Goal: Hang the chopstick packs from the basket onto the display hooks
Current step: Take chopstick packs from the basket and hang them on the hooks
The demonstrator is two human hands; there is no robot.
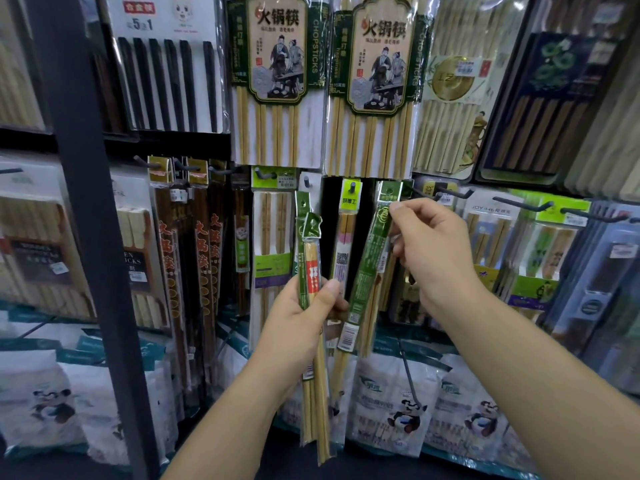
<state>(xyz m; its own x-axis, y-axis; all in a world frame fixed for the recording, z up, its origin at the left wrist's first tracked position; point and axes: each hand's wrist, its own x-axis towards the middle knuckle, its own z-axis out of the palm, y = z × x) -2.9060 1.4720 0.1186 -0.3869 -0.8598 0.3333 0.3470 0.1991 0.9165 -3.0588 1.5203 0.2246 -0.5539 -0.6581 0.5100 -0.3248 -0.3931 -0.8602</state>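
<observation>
Hanging half done.
Right hand pinches green-sleeved bamboo chopstick pack, black hook at two o'clock; left hand grips unhung packs.

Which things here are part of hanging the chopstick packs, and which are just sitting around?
In the job: green pack pinched at its top by the right hand; bundle of packs gripped in the left hand; bare display hook.
Just there: large chopstick packs above; panda bags below; black chopsticks top left.
</observation>
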